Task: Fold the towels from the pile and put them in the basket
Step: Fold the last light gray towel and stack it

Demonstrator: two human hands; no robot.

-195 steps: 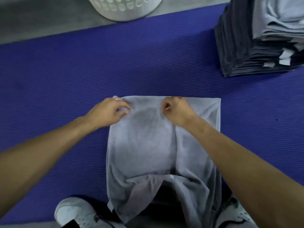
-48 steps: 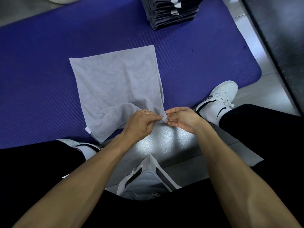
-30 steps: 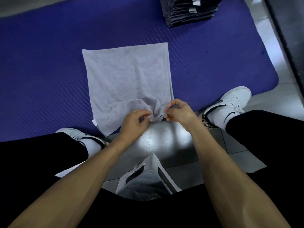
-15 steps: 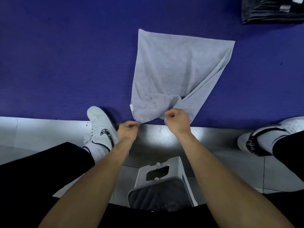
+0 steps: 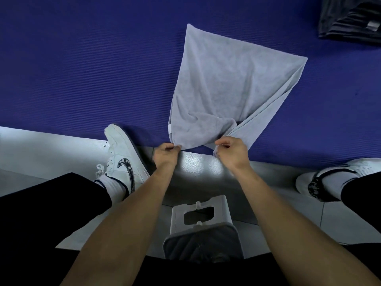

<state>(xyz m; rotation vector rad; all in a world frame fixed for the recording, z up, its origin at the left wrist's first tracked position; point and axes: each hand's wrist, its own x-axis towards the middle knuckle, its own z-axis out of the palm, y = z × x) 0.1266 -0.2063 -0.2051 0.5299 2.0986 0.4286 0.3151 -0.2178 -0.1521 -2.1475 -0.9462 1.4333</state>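
While both hands — left (image 5: 166,154), right (image 5: 232,152) — pinch its near corners, the towel (image 5: 222,87) drapes limp and light over the mat (image 5: 82,69).

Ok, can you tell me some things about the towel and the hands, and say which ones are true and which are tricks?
1. Both hands pinch the grey towel at its near edge. True: the left hand and the right hand each hold a corner.
2. The towel lies on a red mat. False: the mat is blue.
3. The basket sits beside the towel. False: no basket is in view.
4. A dark pile of towels shows at the top right. True.
5. The person wears white shoes. True.
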